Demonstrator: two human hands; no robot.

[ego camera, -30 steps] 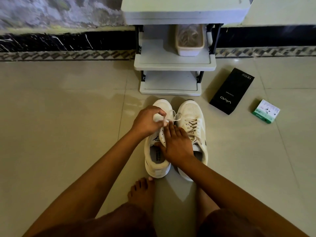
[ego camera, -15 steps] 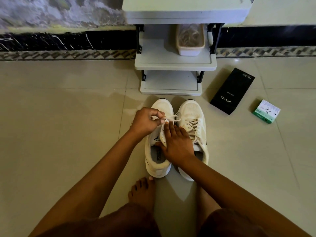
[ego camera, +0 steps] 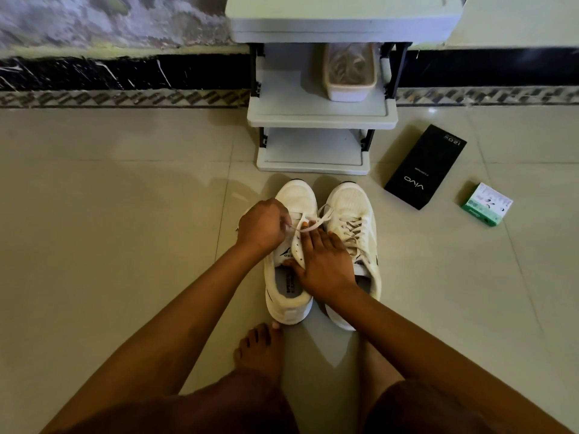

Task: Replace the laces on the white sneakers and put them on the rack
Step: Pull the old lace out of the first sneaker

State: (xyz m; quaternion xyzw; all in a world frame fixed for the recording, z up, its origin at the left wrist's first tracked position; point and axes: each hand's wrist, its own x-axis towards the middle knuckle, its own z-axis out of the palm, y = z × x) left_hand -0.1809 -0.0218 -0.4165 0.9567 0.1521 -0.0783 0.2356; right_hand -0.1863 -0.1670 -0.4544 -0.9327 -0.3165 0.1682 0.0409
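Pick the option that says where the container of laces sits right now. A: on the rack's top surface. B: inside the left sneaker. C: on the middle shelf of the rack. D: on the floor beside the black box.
C: the container of laces stands on the middle shelf of the rack, under its top and above the lowest shelf, away from the black box on the floor.

a home floor by the wall, glossy beige tiles (ego camera: 125, 245), marble skirting (ego camera: 125, 73), small plastic shoe rack (ego camera: 319, 115) at the far side
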